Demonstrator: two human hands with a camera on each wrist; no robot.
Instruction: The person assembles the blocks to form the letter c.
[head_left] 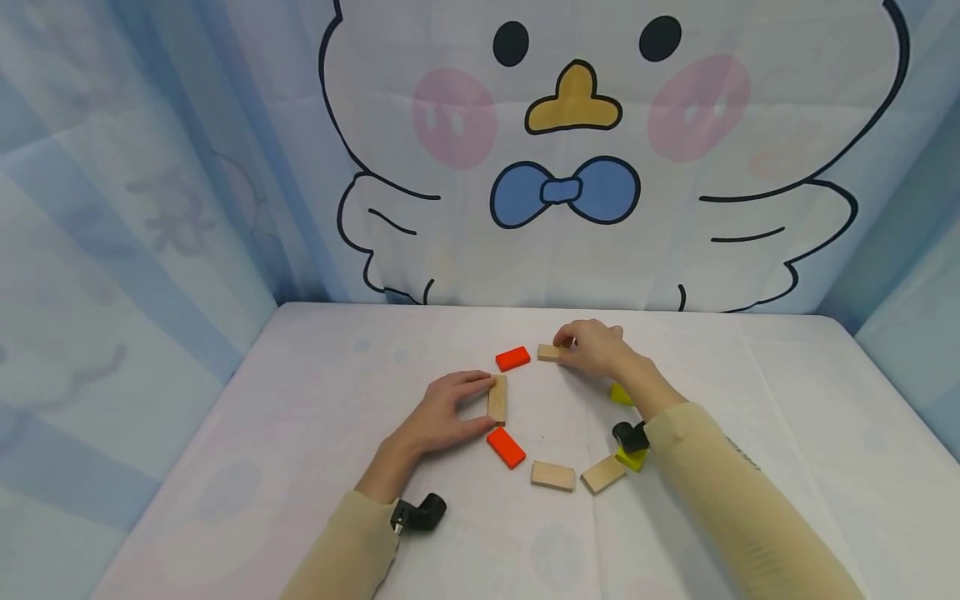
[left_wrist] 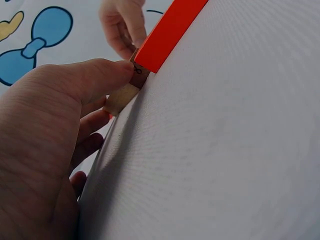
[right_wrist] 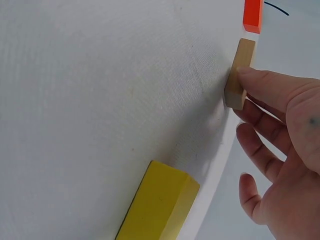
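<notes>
Flat blocks lie in a ring on the white-covered table. On the ring's left side, my left hand [head_left: 442, 414] holds a plain wooden block [head_left: 498, 402] lengthwise, thumb at its near end and fingers at the far end. At the back, my right hand [head_left: 597, 350] pinches another plain wooden block [right_wrist: 242, 67] between thumb and fingers. Between these two blocks lies a red block [head_left: 513, 359]. A second red block [head_left: 506, 447] sits just below my left thumb. One yellow block [right_wrist: 157, 202] is under my right forearm, partly hidden in the head view.
Two wooden blocks, one flat at the front [head_left: 552, 476] and one slanted [head_left: 603, 474], continue the ring. A second yellow block [head_left: 632, 459] shows beside my right wrist camera [head_left: 630, 436]. Behind the table's back edge hangs a printed curtain [head_left: 562, 267].
</notes>
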